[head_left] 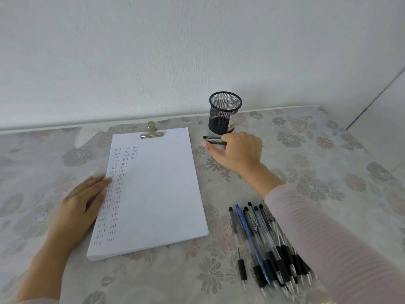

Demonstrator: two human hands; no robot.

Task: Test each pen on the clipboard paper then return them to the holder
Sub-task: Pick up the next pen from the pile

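Pens (269, 249) lie piled right of the marked paper (153, 189), holder (223, 115) upright.

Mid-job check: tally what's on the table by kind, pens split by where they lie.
1 black wire-mesh pen holder
1 white paper pad under a metal clip
2 dark pens lying by the right hand
At least 6 piled pens, 1 of them blue; the sleeve hides part of the pile
Total: at least 10 things

A pale pink long knit sleeve (328, 238) with fine crosswise ribbing covers the right arm and ends just short of the wrist. The right hand (238, 150) and left hand (81, 202) are bare. The left forearm is uncovered up to a sliver of pale fabric (37, 302) at the lower corner.
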